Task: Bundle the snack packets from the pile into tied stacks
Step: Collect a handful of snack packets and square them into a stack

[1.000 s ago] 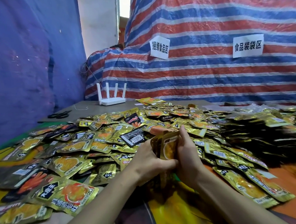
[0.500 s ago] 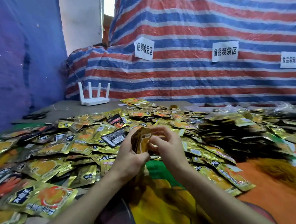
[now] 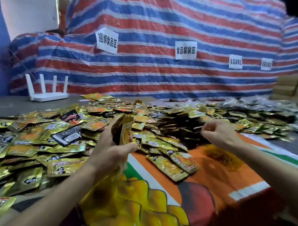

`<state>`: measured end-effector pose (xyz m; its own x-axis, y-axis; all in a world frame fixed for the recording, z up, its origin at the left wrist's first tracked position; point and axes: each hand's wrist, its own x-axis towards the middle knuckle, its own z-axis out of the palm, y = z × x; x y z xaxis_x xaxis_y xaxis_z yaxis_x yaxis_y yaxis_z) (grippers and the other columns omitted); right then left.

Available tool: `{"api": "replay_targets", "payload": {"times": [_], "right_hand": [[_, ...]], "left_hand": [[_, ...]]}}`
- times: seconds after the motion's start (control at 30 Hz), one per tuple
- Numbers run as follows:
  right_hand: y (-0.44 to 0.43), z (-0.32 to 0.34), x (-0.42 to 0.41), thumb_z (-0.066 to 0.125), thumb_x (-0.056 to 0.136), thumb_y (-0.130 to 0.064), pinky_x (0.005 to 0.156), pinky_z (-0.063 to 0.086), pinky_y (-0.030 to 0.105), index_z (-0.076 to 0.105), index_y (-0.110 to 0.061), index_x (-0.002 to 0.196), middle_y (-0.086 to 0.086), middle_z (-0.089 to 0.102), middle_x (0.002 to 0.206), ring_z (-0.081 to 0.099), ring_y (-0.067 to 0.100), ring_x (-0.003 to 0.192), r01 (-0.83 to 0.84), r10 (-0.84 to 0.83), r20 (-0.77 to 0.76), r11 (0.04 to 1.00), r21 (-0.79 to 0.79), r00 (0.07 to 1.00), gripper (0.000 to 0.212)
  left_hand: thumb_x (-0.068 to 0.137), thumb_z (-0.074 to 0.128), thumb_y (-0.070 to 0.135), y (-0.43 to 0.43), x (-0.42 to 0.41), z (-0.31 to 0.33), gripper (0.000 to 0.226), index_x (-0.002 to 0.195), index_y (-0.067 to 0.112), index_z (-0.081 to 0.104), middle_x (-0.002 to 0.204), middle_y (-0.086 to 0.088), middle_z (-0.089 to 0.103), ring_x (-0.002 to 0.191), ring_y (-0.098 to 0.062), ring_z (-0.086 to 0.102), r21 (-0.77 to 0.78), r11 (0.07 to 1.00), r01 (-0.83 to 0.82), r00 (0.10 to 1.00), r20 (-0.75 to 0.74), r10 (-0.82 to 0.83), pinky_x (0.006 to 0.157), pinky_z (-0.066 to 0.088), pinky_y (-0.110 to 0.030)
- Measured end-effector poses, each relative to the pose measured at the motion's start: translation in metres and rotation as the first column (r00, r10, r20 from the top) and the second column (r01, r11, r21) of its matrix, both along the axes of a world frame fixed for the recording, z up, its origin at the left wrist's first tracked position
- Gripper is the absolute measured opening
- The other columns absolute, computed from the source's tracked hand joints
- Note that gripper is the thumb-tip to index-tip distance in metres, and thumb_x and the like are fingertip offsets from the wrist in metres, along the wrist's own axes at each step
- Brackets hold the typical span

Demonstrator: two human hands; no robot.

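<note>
A wide pile of gold and orange snack packets (image 3: 40, 138) covers the table from the left edge to the far right. My left hand (image 3: 111, 147) grips an upright stack of packets (image 3: 124, 130) just above the pile's near edge. My right hand (image 3: 218, 134) is apart from the stack, off to the right over the pile, with its fingers curled; whether it pinches anything is unclear. Two loose packets (image 3: 173, 164) lie flat on the printed cloth between my arms.
A white router (image 3: 47, 92) stands at the back left. A striped tarp (image 3: 157, 41) with paper labels hangs behind the table. Cardboard boxes (image 3: 291, 85) are stacked at the far right. A colourful printed cloth (image 3: 151, 201) lies under my arms.
My right hand has left the stack and swung out to the right. My left hand alone holds the stack now. The view has turned to the right.
</note>
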<state>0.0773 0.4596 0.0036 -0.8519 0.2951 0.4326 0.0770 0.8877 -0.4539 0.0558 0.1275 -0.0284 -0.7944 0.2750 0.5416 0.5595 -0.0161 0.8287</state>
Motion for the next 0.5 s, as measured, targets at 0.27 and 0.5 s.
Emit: {"api": "replay_targets", "payload": {"times": [0.27,0.5], "right_hand": [[0.013,-0.012,0.023,0.068,0.07,-0.018,0.054,0.048,0.032,0.068,-0.01,0.064,0.004,0.063,0.061,0.061,0.023,0.063,-0.076,-0.12,0.521,0.938,0.339,0.845,0.01],[0.001,-0.02,0.028,0.058,0.082,-0.011,0.054,0.044,0.029,0.048,-0.02,0.074,0.001,0.056,0.079,0.058,0.02,0.071,-0.086,-0.193,0.487,0.866,0.493,0.852,0.016]], "left_hand": [[0.062,0.073,0.018,0.021,0.006,-0.006,0.048,0.106,0.004,0.059,0.085,-0.004,0.061,0.073,-0.004,0.063,0.06,0.995,0.076,0.995,0.062,-0.08,0.067,0.052,-0.018],[0.059,0.071,0.015,0.02,0.009,-0.016,0.047,0.098,-0.008,0.057,0.076,-0.002,0.06,0.07,-0.013,0.06,0.069,0.995,0.077,0.99,0.117,-0.084,0.07,0.048,-0.029]]}}
